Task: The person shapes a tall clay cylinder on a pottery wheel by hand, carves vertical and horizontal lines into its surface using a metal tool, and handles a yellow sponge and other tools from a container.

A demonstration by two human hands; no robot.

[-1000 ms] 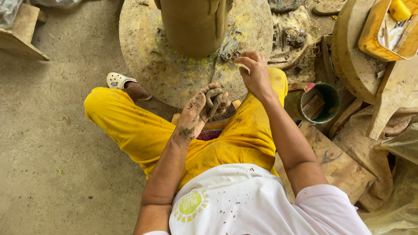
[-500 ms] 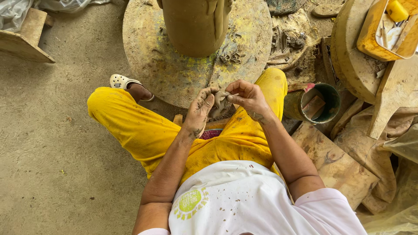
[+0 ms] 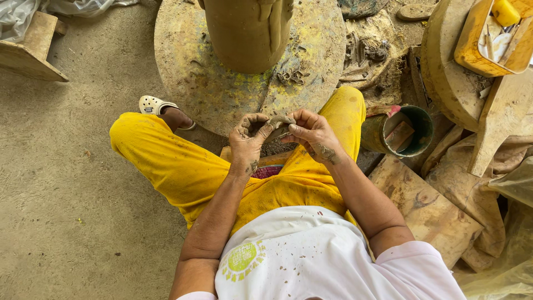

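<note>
Both hands, left hand (image 3: pixel 248 139) and right hand (image 3: pixel 312 132), pinch a clay strip (image 3: pixel 279 124) lying left to right. The green bucket (image 3: pixel 412 132) at right holds a wooden block (image 3: pixel 401 135).

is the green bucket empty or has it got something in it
Not empty. The bucket stands upright by the person's right knee, and a brown block-like piece rests inside it; whether there is liquid too, cannot tell.

White short-sleeved shirt (image 3: pixel 311 250), green round print; yellow trousers (image 3: pixel 166 161); cream clog (image 3: pixel 155 104); clay-smeared.

Right hand (image 3: pixel 311 133) back from wheel; both hands now pinching clay lump (image 3: pixel 279 123) together.
</note>
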